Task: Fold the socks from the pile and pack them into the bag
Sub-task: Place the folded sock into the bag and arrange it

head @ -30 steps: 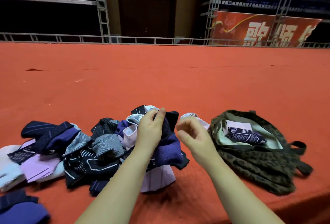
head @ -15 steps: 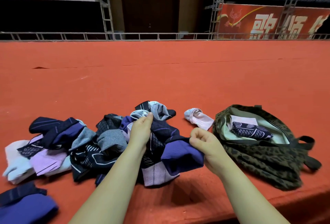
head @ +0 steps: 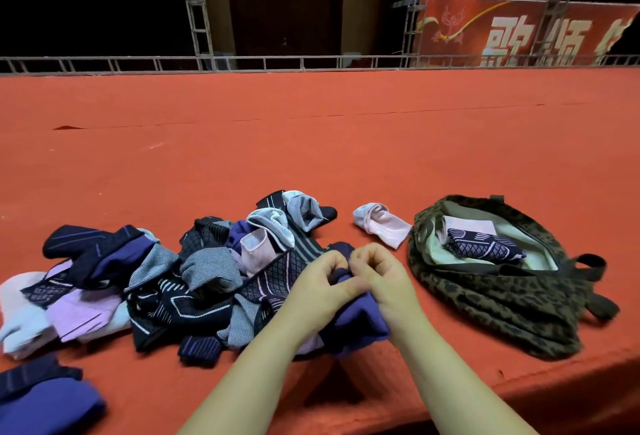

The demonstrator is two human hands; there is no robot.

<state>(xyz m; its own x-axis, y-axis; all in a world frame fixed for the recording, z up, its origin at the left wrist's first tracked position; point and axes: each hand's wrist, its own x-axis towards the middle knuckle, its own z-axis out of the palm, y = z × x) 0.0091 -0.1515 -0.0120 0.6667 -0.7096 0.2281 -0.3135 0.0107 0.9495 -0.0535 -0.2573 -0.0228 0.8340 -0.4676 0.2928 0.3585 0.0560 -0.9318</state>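
A loose purple sock (head: 45, 400) lies at the near left corner of the table (head: 311, 143), apart from the rest. Beyond it the pile of socks (head: 166, 282) spreads along the near edge from the left side to the middle — pale blue and pink ones on its left, dark patterned and grey ones toward the centre.

At the right end of the pile, both hands work one purple sock (head: 360, 322). The left hand (head: 320, 287) has its fingers curled round the sock's upper end, and the right hand (head: 384, 277) pinches the same end, knuckles nearly touching the left. To fold it well, I judge the sock should first be lifted free of the patterned sock under it, pulled flat between the two grips, then doubled toe to cuff so it makes a compact packet.

Just past the hands, a single pink sock (head: 381, 223) lies alone between pile and bag. The leopard-print bag (head: 485, 303) sits near the right end of the near edge, mouth open, with a dark patterned sock (head: 485, 247) and a pink one already folded inside — the new fold should match them.

No brand or label shows on socks or bag. The red banner (head: 519, 32) behind the table carries large pale characters, cut off and not readable with certainty.
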